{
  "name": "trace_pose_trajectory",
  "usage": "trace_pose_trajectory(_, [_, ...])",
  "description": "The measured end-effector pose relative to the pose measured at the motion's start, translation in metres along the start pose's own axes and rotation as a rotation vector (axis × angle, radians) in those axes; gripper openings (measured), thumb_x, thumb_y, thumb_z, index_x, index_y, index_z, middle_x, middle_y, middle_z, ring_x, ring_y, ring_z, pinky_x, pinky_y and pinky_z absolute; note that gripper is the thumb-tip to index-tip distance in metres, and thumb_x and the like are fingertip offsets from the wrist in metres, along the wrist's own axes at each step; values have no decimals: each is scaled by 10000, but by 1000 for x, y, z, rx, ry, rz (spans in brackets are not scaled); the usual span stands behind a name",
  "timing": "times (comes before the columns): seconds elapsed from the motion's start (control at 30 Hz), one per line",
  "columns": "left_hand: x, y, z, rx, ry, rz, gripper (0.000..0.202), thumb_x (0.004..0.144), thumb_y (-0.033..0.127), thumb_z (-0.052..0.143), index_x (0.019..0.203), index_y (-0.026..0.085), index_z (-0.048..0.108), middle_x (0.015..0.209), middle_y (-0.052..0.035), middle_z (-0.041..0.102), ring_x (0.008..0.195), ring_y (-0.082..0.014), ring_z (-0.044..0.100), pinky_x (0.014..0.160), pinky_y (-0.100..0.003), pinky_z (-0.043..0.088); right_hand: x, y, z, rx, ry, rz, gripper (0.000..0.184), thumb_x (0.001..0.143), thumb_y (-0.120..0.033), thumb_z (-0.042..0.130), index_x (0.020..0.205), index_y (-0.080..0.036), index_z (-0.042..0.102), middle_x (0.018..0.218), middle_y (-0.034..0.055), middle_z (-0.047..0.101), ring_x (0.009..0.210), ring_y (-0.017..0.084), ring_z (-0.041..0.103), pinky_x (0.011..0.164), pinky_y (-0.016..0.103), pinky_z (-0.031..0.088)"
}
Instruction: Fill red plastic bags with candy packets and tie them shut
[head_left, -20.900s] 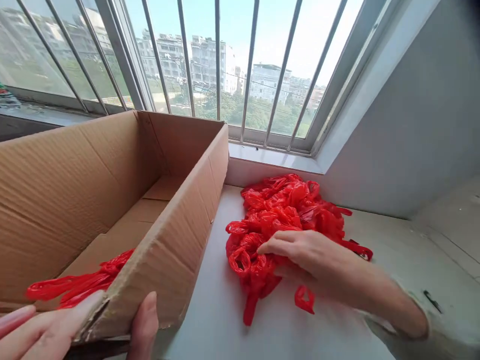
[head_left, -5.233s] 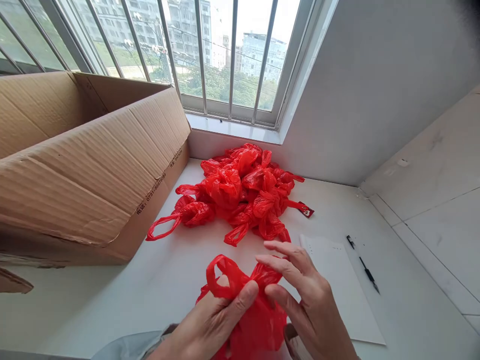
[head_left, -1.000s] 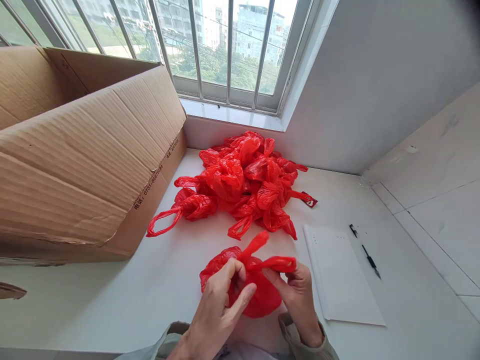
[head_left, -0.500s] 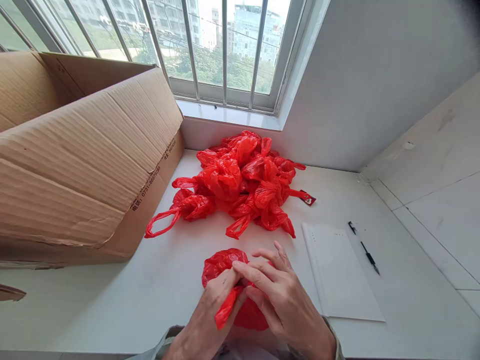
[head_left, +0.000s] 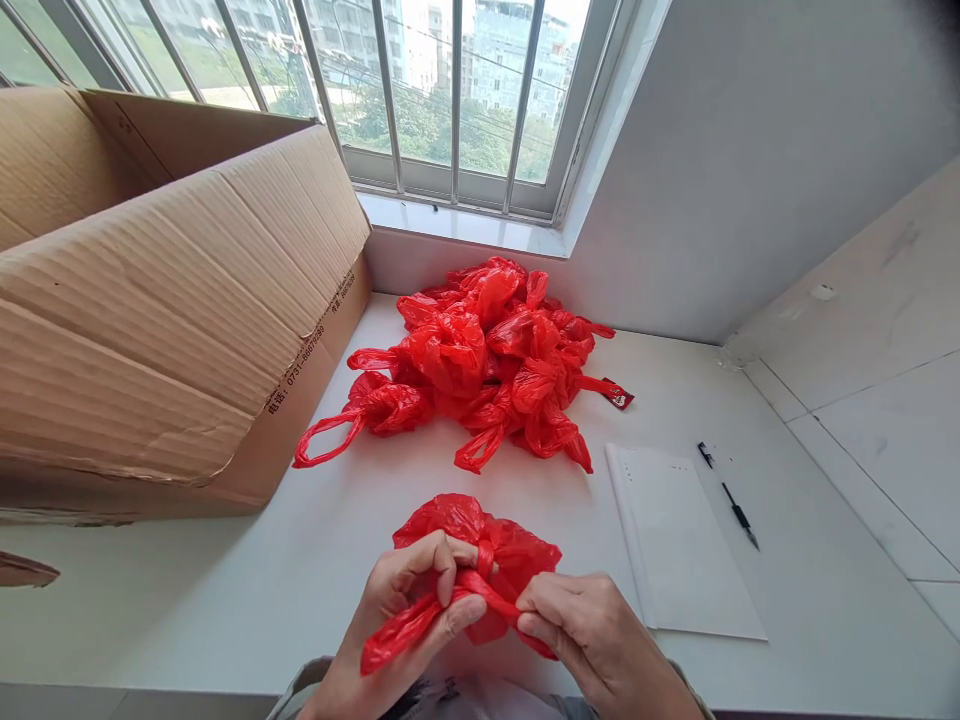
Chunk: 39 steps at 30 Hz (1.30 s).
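Note:
A small red plastic bag [head_left: 480,545] sits low in the middle of the head view, bunched into a ball. My left hand [head_left: 401,615] is closed on one of its twisted handles, which trails out to the lower left. My right hand [head_left: 592,640] pinches the other handle strand, and the two strands cross between my hands. Farther back on the white tabletop [head_left: 225,590] lies a pile of red bags [head_left: 487,365] like it, several of them knotted.
A large open cardboard box [head_left: 172,300] lies tilted on the left, touching the pile's side. A white sheet of paper [head_left: 682,545] and a black pen [head_left: 727,495] lie to the right. A barred window [head_left: 450,90] and a grey wall stand behind.
The handles stood up loose a second ago. My hands then covered the bag, and now they have drawn apart with the two strands pulled taut and crossed over it.

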<state>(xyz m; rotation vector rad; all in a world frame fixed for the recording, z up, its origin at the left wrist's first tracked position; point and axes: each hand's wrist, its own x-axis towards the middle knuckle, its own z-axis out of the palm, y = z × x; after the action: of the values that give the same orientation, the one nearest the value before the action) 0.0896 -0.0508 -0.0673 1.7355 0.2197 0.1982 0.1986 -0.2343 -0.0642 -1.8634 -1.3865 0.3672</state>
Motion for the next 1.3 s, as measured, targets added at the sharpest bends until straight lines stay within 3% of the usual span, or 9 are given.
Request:
trace_pose_trajectory(0.1, [1, 0, 2, -80, 14, 1, 296, 850, 236, 644, 660, 197, 421, 824, 5, 656, 752, -120, 599, 700, -202, 464, -5, 6, -2, -2, -97, 54, 378, 1008, -329, 356, 683, -196, 497, 630, -24, 474, 536, 96, 417, 512, 220, 335])
trace_pose_trajectory(0.23, [4, -5, 6, 91, -37, 149, 249, 888, 167, 584, 704, 201, 420, 777, 9, 611, 699, -109, 548, 650, -208, 439, 1, 5, -9, 111, 136, 46, 230, 924, -416, 547, 933, -221, 669, 884, 31, 614, 764, 130, 589, 689, 220, 466])
trace_pose_trajectory(0.33, [6, -6, 10, 236, -79, 354, 240, 912, 85, 481, 718, 202, 401, 728, 9, 563, 735, -120, 537, 655, -207, 439, 17, 2, -8, 284, 247, -3, 229, 968, -315, 483, 1080, -239, 667, 986, 43, 659, 941, 144, 615, 838, 244, 479])
trace_pose_trajectory(0.5, [6, -2, 9, 402, -37, 523, 254, 932, 41, 353, 744, 205, 402, 698, -4, 547, 721, -133, 524, 662, -222, 470, 37, 4, 9, 365, 222, 88, 213, 926, -153, 523, 1042, -214, 690, 939, 18, 711, 868, 116, 643, 782, 208, 485])
trace_pose_trajectory(0.7, [9, -7, 3, 588, 211, 756, 187, 973, 131, 387, 913, 188, 555, 868, -75, 695, 903, -184, 624, 790, -273, 535, 34, 14, 28, 540, 184, 244, 223, 878, -204, 587, 1053, -218, 724, 848, 9, 725, 756, 122, 651, 704, 212, 509])
trace_pose_trajectory(0.83, [8, -15, 1, 615, 292, 738, 182, 956, 134, 419, 1036, 181, 575, 873, -81, 665, 864, -176, 636, 739, -253, 540, 35, 15, 31, 668, 171, 307, 204, 853, -249, 623, 1017, -209, 739, 815, 9, 723, 721, 127, 646, 671, 218, 516])
trace_pose_trajectory(0.97, [6, -17, -5, 671, 242, 678, 146, 908, 104, 491, 975, 186, 592, 800, -55, 616, 778, -174, 577, 682, -258, 495, 36, 7, 26, 496, 272, 248, 93, 776, -153, 639, 800, -189, 721, 750, 1, 695, 686, 124, 616, 659, 224, 493])
trace_pose_trajectory(1.17, [-3, -11, -18, 638, 68, 620, 181, 931, 88, 484, 1046, 184, 586, 782, -35, 608, 687, -133, 546, 611, -220, 440, 33, 13, 29, -9, 393, 80, 165, 681, -36, 518, 651, -183, 588, 601, -32, 543, 575, 103, 502, 550, 213, 395])
trace_pose_trajectory(1.3, [-11, -15, -23, 677, 55, 540, 165, 932, 85, 468, 906, 174, 605, 705, -11, 580, 620, -115, 515, 560, -201, 404, 29, 26, 28, -201, 305, -9, 182, 706, -30, 481, 631, -192, 516, 572, -34, 487, 559, 113, 454, 526, 224, 361])
